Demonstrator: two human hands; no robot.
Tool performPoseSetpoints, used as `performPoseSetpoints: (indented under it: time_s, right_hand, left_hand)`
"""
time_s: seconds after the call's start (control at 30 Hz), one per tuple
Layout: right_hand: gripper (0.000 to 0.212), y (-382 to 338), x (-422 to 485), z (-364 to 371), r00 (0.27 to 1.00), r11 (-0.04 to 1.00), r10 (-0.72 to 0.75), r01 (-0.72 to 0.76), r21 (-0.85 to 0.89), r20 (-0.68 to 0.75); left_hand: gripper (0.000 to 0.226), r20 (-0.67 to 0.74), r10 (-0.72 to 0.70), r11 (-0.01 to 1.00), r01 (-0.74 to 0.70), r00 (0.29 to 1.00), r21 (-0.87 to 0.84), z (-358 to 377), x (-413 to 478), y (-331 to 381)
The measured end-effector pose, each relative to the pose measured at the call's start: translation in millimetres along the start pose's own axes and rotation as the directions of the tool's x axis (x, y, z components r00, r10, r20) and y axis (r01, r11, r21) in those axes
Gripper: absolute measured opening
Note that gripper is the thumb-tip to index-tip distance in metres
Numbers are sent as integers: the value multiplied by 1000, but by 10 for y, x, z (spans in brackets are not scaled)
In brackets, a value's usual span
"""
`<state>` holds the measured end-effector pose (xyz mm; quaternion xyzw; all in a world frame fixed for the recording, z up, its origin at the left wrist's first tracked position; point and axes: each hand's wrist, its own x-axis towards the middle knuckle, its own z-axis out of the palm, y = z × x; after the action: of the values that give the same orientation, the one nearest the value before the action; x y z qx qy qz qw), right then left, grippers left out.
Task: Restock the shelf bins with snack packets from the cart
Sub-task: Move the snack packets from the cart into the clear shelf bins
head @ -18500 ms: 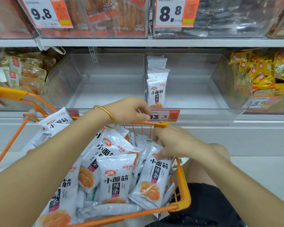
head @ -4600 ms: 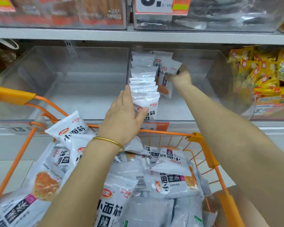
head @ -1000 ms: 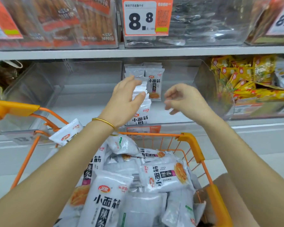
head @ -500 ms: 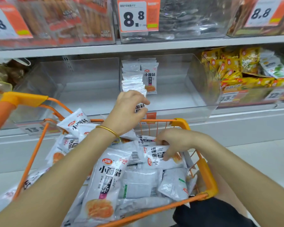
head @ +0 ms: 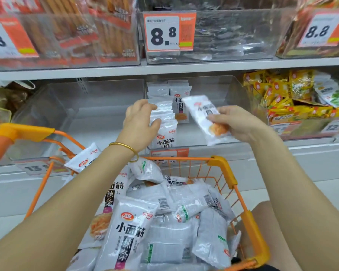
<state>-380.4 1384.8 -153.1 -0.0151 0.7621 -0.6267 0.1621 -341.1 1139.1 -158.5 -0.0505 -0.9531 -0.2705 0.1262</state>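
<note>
An orange wire cart [head: 225, 169] below me holds several white snack packets [head: 129, 229]. My right hand [head: 237, 122] pinches one white packet [head: 204, 116], tilted, in front of the clear right shelf bin [head: 237, 98]. Inside that bin a row of upright packets [head: 165, 132] runs from front to back along its left wall, with a second short row [head: 181, 106] behind. My left hand [head: 138, 124], a gold bangle on the wrist, rests its fingers against the left row's packets.
A clear left bin [head: 76, 114] stands beside the filled one. Yellow snack packs [head: 278, 94] fill the bin to the right. The upper shelf [head: 164, 68] carries bins with 8.8 price tags. A bare knee shows at the lower right beside the cart.
My right hand has lifted a packet out of the cart up to the right bin. My left hand rose from the cart's rim to the left row of packets.
</note>
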Motion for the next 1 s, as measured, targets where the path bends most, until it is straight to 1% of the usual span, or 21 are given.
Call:
performPoseSetpoints:
  time_s: [0.03,0.07,0.13,0.23,0.3,0.33,0.4,0.43,0.47,0.53,0.7,0.8,0.87,1.0]
  right_hand:
    - [7,-18,147,47,997,997,0,6,80,-71]
    - [11,-28,300,94,992,993,6,10,121,-127]
    - [18,3,621,195,976,994,24,-1,107,-215]
    - [19,132,1016,335,953,999,33,-42,-24,-302]
    - [26,242,1209,397,941,994,19,-55,-99,-337]
    - [29,297,1284,407,937,982,-8,-60,-181,-350]
    - [34,362,1367,402,934,909,-53,-102,-404,-353]
    - [35,383,1395,389,935,864,-65,-122,-489,-349]
    - [35,394,1419,375,936,835,-73,-131,-534,-344]
    - [36,397,1472,362,937,832,-83,-122,-542,-339]
    - [41,378,1573,452,926,894,-161,-9,-447,-340]
    - [40,404,1617,529,915,902,-193,23,-431,-355]
    - [40,416,1631,557,911,898,-204,27,-440,-360]
    - [47,432,1633,551,913,881,-167,-32,-473,-373]
  left_hand:
    - [42,17,1,1000,-1,1000,17,30,50,-16]
    - [44,36,2,1000,-3,999,31,60,99,-29]
    - [49,79,-2,999,-3,997,52,115,192,-50]
    - [52,131,9,996,-20,991,85,204,303,-83]
    - [53,151,12,996,-25,988,83,259,335,-97]
    - [54,156,10,997,-23,988,78,284,337,-105]
    - [54,157,7,998,-17,988,62,320,330,-119]
    - [54,158,5,999,-13,987,47,328,327,-123]
    - [54,162,1,1000,-6,987,30,331,326,-124]
    - [54,172,-8,1000,8,985,0,326,325,-121]
    - [54,191,-12,1000,13,982,-6,310,316,-114]
    - [54,205,-21,1000,24,978,-15,300,318,-115]
    - [54,209,-22,999,27,978,-19,297,323,-115]
    - [54,208,-20,1000,23,978,-15,300,323,-112]
